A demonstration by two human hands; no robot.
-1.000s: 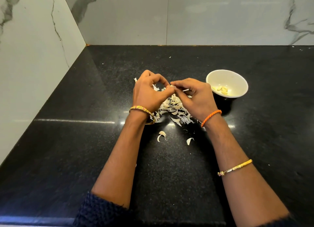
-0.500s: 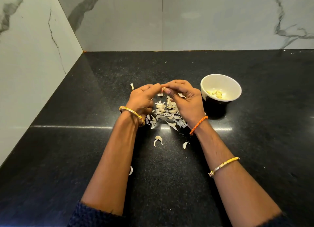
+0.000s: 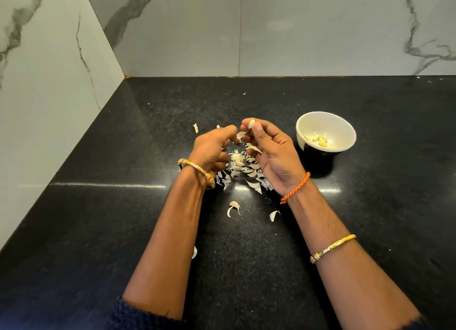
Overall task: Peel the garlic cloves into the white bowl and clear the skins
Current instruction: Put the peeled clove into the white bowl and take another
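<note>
Now right hand (image 3: 274,157) palm-up, fingers (image 3: 257,128) pinching a clove (image 3: 251,124), left hand (image 3: 212,149) loosely curled just beside it, grip unclear, skins (image 3: 243,168) on black worktop (image 3: 123,206) below both, bowl (image 3: 325,133) with cloves right of them, no writing visible.

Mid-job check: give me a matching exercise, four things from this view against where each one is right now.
Things:
1. clove
2. peeled cloves
3. skins
4. orange band

Places:
A. inside the bowl
B. on the right wrist
C. pinched in the right hand
D. piled on the counter

Pairs: 1-C, 2-A, 3-D, 4-B
</note>
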